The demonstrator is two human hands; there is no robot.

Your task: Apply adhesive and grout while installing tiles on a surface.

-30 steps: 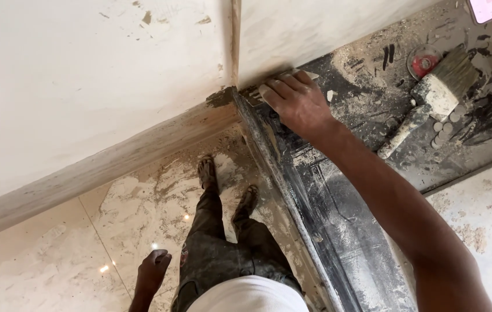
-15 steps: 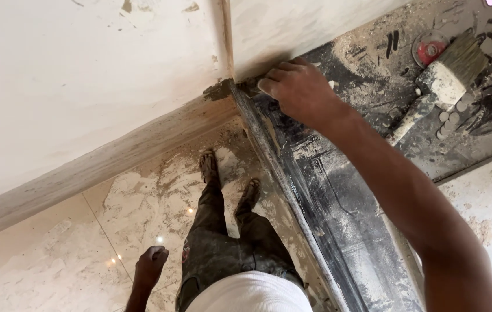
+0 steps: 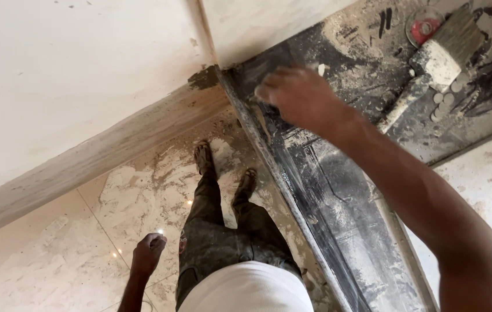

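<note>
Right hand point(image 3: 301, 95), upper centre of frame, is pressed onto the dark dusty stone slab point(image 3: 327, 196), just right of the junction where the white plastered wall panels point(image 3: 72, 86) meet. Fingers are curled and bunched, tips down on the slab; motion blur hides whether anything small sits under them, so I cannot tell if they grip something. A patch of dark grey wet filler point(image 3: 204, 78) sits at the corner joint, just left of the hand.

Left hand point(image 3: 149, 251), lower left, hangs loose at the side, fingers half-curled into a soft fist, holding nothing, above the mortar-smeared glossy beige floor tiles point(image 3: 84, 254). Person's legs and feet in dirty dark trousers point(image 3: 223, 231) are at bottom centre.

Upper right, well apart from the hand: a wide paintbrush with pale bristles and a caked white ferrule point(image 3: 442, 52), lying on the slab, and a small round red-and-grey disc point(image 3: 425, 26) beside it.

Step in hand, as I judge it: rubbing or smoothing the slab's edge next to the filled joint. Next move calls for steady fingertip pressure along the slab's front edge, without dragging through the wet patch.
</note>
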